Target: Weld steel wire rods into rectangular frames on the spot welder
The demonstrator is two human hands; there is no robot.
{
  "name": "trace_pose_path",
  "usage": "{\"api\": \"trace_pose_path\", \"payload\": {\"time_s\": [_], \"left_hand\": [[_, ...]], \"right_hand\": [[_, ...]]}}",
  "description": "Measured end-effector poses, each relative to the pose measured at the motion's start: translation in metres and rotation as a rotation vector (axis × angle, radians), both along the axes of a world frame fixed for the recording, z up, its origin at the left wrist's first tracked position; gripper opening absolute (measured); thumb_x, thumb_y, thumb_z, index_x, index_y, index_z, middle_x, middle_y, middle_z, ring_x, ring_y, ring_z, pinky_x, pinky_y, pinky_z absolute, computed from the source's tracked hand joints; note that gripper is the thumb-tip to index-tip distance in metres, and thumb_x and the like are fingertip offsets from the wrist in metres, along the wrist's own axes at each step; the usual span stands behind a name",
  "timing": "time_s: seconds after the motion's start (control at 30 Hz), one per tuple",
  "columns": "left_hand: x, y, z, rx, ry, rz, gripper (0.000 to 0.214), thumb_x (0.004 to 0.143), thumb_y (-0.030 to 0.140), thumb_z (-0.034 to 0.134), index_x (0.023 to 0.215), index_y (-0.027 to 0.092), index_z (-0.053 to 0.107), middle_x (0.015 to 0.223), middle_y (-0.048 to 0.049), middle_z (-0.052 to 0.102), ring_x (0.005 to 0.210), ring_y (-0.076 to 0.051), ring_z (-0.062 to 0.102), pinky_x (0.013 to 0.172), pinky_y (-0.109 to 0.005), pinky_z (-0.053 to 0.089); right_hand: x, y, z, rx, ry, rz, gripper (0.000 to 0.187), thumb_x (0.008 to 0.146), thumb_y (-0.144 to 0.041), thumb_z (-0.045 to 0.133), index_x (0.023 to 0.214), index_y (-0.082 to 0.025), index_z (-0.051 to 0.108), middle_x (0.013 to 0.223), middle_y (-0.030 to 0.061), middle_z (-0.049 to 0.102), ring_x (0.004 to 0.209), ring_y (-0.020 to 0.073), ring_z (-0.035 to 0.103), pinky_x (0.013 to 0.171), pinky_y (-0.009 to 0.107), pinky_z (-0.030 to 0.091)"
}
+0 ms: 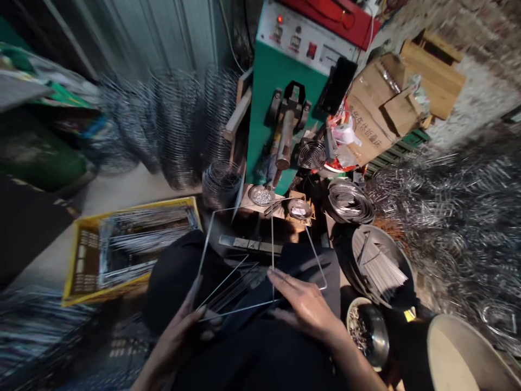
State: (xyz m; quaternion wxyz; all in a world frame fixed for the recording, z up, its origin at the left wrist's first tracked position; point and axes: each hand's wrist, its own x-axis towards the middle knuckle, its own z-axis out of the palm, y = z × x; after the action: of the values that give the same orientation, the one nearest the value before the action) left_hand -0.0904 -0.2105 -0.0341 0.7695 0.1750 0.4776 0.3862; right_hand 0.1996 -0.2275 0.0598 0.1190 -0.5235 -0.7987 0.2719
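A rectangular frame of thin wire (211, 228) rests over my lap, reaching toward the green welding machine (280, 92). My left hand (183, 331) pinches the frame's near left corner, above a bundle of straight wire rods (236, 285) on my dark trousers. My right hand (309, 307) lies on the frame's near side with its fingers closed on a single straight wire (272, 244) that stands across the frame. The machine's clamp (285, 136) is just beyond the frame's far side.
A yellow crate (87, 260) of wire rods sits at my left. Coiled wire springs (175, 125) stand behind it. Right of my knees are a pan of short rods (380, 266), a metal bowl of small parts (366, 331), a wire coil (350, 201) and heaps of bent wire (459, 217).
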Motion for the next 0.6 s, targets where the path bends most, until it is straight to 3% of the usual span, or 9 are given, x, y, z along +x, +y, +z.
{"api": "trace_pose_path", "payload": {"time_s": [0.17, 0.33, 0.5, 0.6], "left_hand": [[0.008, 0.001, -0.010, 0.000, -0.082, -0.017, 0.113, 0.070, 0.022, 0.083, 0.158, 0.027, 0.014, 0.068, -0.0054, 0.073, 0.063, -0.026, 0.071, 0.052, -0.027, 0.055], [0.008, 0.002, -0.013, 0.026, -0.063, -0.069, 0.116, 0.072, 0.025, 0.082, 0.159, 0.029, 0.005, 0.068, -0.0051, 0.073, 0.063, -0.025, 0.071, 0.053, -0.027, 0.054], [0.028, 0.013, -0.006, 0.088, -0.130, -0.126, 0.110, 0.077, 0.028, 0.078, 0.159, 0.027, 0.006, 0.068, -0.0058, 0.072, 0.058, -0.023, 0.068, 0.051, -0.026, 0.052], [0.027, 0.016, 0.002, 0.108, -0.105, -0.113, 0.109, 0.079, 0.028, 0.076, 0.159, 0.030, 0.003, 0.070, -0.0055, 0.073, 0.055, -0.021, 0.066, 0.051, -0.026, 0.051]], "right_hand": [[0.008, -0.005, 0.008, 0.011, -0.038, -0.135, 0.083, 0.085, -0.026, 0.069, 0.156, -0.030, 0.028, 0.157, 0.0029, 0.037, 0.140, 0.0226, 0.044, 0.113, 0.038, 0.043], [0.012, -0.008, 0.007, -0.015, -0.039, -0.144, 0.082, 0.084, -0.025, 0.070, 0.155, -0.030, 0.031, 0.157, 0.0026, 0.037, 0.139, 0.0233, 0.044, 0.113, 0.040, 0.043], [0.027, -0.010, 0.004, -0.006, -0.029, -0.227, 0.078, 0.084, -0.021, 0.069, 0.154, -0.026, 0.035, 0.154, 0.0062, 0.041, 0.139, 0.0247, 0.044, 0.114, 0.043, 0.042], [0.035, -0.011, -0.002, -0.002, -0.006, -0.247, 0.075, 0.086, -0.026, 0.069, 0.154, -0.025, 0.036, 0.154, 0.0068, 0.042, 0.140, 0.0245, 0.044, 0.115, 0.043, 0.041]]}}
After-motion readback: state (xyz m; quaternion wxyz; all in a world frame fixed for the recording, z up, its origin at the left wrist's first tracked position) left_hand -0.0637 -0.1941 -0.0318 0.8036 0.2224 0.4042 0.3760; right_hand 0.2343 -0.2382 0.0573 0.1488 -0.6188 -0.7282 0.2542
